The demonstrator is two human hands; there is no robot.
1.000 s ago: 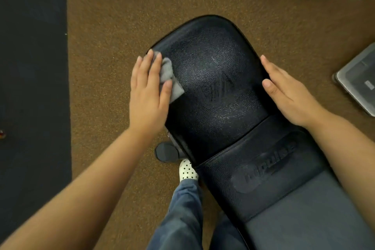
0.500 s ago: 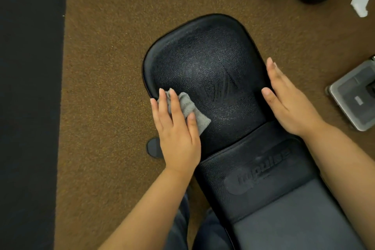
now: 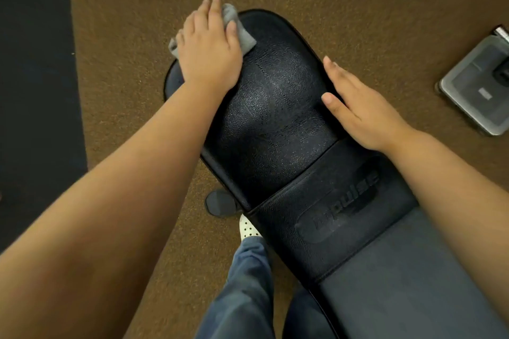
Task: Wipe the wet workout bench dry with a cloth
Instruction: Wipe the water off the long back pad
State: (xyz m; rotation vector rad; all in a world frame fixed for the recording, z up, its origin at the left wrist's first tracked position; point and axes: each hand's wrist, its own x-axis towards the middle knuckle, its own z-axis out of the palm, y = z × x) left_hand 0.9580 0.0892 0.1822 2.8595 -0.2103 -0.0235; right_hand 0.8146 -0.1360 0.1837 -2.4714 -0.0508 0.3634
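Along the far left, a dark mat (image 3: 33, 63) borders the brown carpet (image 3: 124, 22). Next, the left hand (image 3: 209, 47) lies palm down on a grey cloth (image 3: 245, 36) at the far left corner of the black bench (image 3: 275, 107). Its grip is apart, fingers laid flat, pressing the cloth onto the padding. Cloth ends poke out on both sides of the hand. Lower down, a white dotted shoe (image 3: 248, 228) stands just beside the bench. The right hand (image 3: 363, 115) rests flat on the bench's right edge, grip apart, holding nothing. Further right, a grey box (image 3: 476, 93) sits on the carpet.
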